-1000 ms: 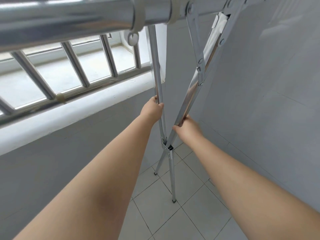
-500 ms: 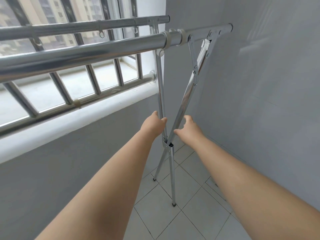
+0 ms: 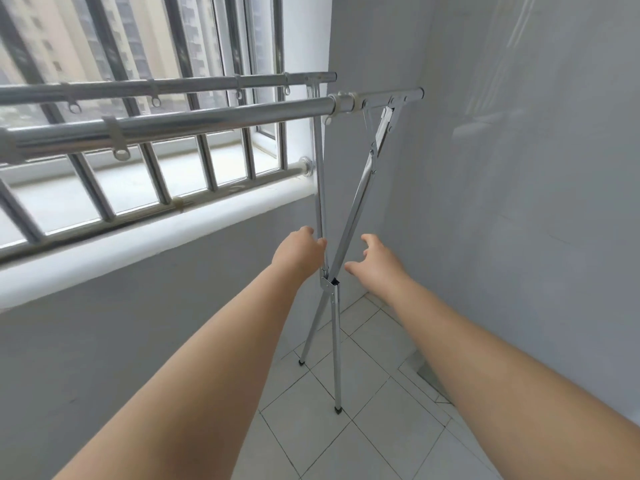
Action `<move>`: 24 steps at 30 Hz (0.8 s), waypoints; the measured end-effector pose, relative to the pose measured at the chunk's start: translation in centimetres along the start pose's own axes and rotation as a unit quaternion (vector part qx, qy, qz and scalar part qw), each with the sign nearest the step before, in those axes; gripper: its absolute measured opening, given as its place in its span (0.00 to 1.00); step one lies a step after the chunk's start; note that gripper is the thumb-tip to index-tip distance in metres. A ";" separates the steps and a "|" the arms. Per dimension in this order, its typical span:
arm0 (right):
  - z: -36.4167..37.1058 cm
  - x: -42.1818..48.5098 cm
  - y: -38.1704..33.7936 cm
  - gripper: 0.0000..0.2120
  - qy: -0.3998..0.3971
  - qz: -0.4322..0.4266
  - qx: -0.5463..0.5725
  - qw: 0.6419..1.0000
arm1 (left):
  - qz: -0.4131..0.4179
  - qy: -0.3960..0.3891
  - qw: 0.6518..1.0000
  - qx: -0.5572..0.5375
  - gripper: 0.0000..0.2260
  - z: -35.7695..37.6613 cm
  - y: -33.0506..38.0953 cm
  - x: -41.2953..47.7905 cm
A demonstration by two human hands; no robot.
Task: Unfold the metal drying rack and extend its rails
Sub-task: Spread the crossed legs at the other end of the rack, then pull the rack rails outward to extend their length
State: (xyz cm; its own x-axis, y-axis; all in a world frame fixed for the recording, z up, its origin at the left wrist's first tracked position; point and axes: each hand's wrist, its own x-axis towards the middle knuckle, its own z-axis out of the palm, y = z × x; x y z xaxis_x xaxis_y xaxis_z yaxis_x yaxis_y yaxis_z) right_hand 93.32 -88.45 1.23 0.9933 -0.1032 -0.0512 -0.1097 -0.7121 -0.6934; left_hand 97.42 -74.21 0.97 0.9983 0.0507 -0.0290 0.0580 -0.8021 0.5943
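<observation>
Now | drying rack [image 3: 349,216] stands on the tiled floor [image 3: 367,368] beside the window, legs crossed | left hand [image 3: 299,252] fingers curled on the upright leg | right hand [image 3: 375,265] fingers spread, holding nothing | risk: fingers pinched at crossing hinge [image 3: 329,284]; feet sliding on tile.
</observation>
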 end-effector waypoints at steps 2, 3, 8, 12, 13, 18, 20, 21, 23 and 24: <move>-0.9 -0.7 -0.7 0.31 0.006 -0.022 0.001 1.000 | 0.014 0.025 1.000 0.001 0.21 -1.2 0.9 -1.5; -1.5 -1.4 -1.1 0.30 0.007 -0.038 0.000 0.999 | 0.022 0.042 0.999 -0.001 0.21 -1.9 1.3 -2.5; -4.9 -4.4 -2.0 0.29 0.018 -0.100 -0.031 0.994 | 0.052 0.132 0.990 0.006 0.19 -4.8 3.7 -7.6; -7.5 -6.2 -3.1 0.28 0.031 -0.135 -0.030 0.990 | 0.067 0.190 0.979 0.024 0.18 -6.6 4.3 -11.2; -8.1 -6.8 -3.6 0.28 0.035 -0.145 -0.030 0.988 | 0.074 0.201 0.976 0.038 0.18 -7.3 4.4 -12.1; -9.3 -8.9 -7.5 0.28 0.047 -0.201 -0.038 0.978 | 0.116 0.277 0.949 0.095 0.17 -12.1 5.2 -15.0; -9.4 -9.6 -9.5 0.28 0.054 -0.228 -0.044 0.971 | 0.132 0.306 0.934 0.128 0.16 -14.6 5.2 -15.8; -9.4 -9.8 -10.3 0.28 0.059 -0.240 -0.049 0.968 | 0.140 0.315 0.927 0.147 0.17 -15.7 5.3 -16.1; -9.1 -10.1 -12.2 0.28 0.066 -0.265 -0.058 0.960 | 0.145 0.331 0.915 0.181 0.18 -17.9 4.8 -16.6; -8.8 -10.2 -13.2 0.28 0.068 -0.275 -0.061 0.957 | 0.139 0.335 0.911 0.194 0.18 -18.9 4.4 -16.8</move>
State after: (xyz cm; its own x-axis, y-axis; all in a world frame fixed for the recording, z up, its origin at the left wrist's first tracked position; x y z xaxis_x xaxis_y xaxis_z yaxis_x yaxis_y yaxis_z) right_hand 84.36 -84.13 17.22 0.8895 0.2263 0.3971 0.4163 -0.7599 -0.4993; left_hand 80.76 -67.34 19.24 0.7541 0.0602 0.6540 -0.0694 -0.9829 0.1706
